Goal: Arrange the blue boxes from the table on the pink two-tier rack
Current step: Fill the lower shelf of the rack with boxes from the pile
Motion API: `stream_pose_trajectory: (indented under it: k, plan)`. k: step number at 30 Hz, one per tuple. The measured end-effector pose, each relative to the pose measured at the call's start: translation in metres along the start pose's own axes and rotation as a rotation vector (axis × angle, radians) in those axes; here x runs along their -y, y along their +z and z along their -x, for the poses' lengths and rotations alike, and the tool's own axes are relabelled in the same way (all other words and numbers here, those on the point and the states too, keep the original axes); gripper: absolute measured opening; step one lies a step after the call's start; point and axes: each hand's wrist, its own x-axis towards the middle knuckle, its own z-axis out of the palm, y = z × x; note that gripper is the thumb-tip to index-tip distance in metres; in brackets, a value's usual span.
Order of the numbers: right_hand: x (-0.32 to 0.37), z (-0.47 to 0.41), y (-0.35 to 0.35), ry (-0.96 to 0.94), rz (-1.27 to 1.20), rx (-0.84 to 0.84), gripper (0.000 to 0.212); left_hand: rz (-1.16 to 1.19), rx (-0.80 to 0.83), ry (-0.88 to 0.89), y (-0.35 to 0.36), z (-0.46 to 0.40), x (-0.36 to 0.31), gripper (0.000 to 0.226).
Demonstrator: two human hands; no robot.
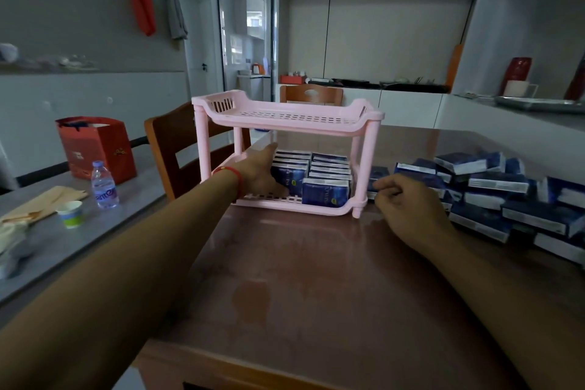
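Observation:
The pink two-tier rack (285, 119) stands on the brown table (316, 279). Its top tier holds nothing. On the lower tier, several blue boxes (326, 191) stand upright in two rows. My left hand (262, 172) reaches into the left side of the lower tier, fingers straight, pressing against the left row of boxes. My right hand (408, 199) is just right of the rack's front right leg, fingers curled around the end of a blue box (378, 176) lying on the table. A loose pile of blue boxes (506, 196) covers the table's right side.
A wooden chair (177, 149) stands left of the table and another chair (311, 94) behind the rack. On a grey side table (79, 241) at left sit a water bottle (103, 185), a paper cup (71, 214) and a red bag (95, 147).

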Motion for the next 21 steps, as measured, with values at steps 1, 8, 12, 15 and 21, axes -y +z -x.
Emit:
stream_pose_trajectory:
  k: [1, 8, 12, 15, 21]
  plan:
    - [-0.001, 0.000, 0.000, 0.002, -0.003, 0.003, 0.020, -0.003, 0.004, 0.007, 0.001, 0.000, -0.003, 0.099]
    - [-0.003, -0.004, 0.002, -0.002, 0.015, 0.001, 0.015, 0.155, -0.011, 0.076, 0.011, 0.003, -0.016, 0.078]
    - [-0.004, -0.004, 0.002, -0.011, 0.017, 0.012, 0.014, 0.249, 0.003, 0.076, 0.008, 0.010, -0.018, 0.086]
    - [-0.005, -0.003, 0.002, -0.007, 0.005, 0.000, 0.015, 0.328, 0.005, 0.062, 0.004, 0.017, -0.020, 0.094]
    - [-0.006, 0.000, 0.001, -0.020, -0.001, -0.041, 0.016, 0.057, -0.366, 0.122, 0.004, 0.038, -0.032, 0.065]
